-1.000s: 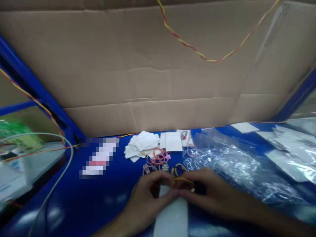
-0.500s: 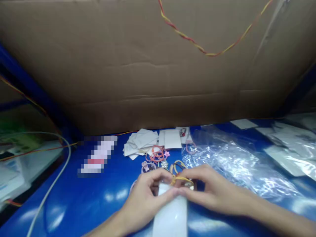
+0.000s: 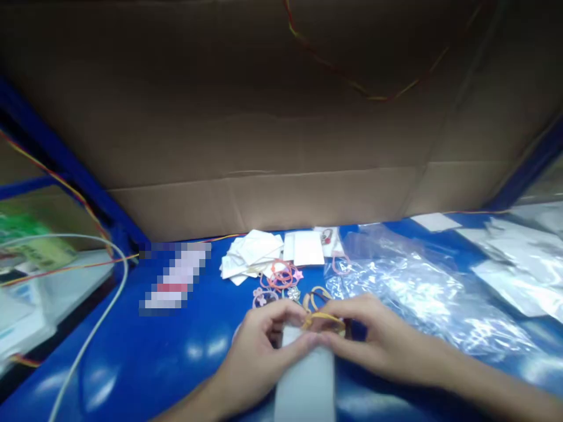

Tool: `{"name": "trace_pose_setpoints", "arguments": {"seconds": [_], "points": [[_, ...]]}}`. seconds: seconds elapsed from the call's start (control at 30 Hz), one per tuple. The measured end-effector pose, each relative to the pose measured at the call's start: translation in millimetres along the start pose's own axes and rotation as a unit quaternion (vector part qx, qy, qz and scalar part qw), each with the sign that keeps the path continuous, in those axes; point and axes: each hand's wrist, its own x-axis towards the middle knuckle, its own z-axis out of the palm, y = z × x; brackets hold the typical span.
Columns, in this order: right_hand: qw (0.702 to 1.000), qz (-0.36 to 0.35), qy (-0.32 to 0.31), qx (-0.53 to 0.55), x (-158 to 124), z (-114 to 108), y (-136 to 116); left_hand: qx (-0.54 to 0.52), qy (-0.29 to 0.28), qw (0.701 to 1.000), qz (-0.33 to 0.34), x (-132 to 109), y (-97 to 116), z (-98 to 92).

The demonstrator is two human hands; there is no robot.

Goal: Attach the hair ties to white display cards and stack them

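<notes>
My left hand (image 3: 264,346) and my right hand (image 3: 369,337) meet at the top edge of a white card (image 3: 305,381) lying on the blue table (image 3: 176,357). Both pinch a yellow-orange hair band (image 3: 323,319) stretched across the card's top. The fingers of each hand are curled and closed on the band and card. Just beyond the hands lie more hair bands: an orange-pink bunch (image 3: 281,275), a purple one with a charm (image 3: 263,298) and a yellow one (image 3: 317,295).
A heap of white cards (image 3: 255,252) lies at the back against a cardboard wall (image 3: 272,146). Crinkled clear plastic bags (image 3: 417,293) spread to the right. A grey cable (image 3: 94,328) curves at the left. A twisted red-yellow wire (image 3: 352,82) hangs above.
Both hands stay at the card's top with the band; only slight finger shifts. The view has grown darker.
</notes>
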Motion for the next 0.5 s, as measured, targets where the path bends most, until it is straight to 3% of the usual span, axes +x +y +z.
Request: {"name": "trace_pose_setpoints", "arguments": {"seconds": [0.27, 0.5], "points": [[0.997, 0.026, 0.020, 0.070, 2.7, -1.7, -2.1, 0.013, 0.026, 1.000, 0.006, 0.3, 0.5, 0.1], [0.993, 0.052, 0.018, 0.104, 3.3, -2.1, 0.3, 0.018, 0.012, 1.000, 0.006, -1.3, -0.9, -1.6]]}}
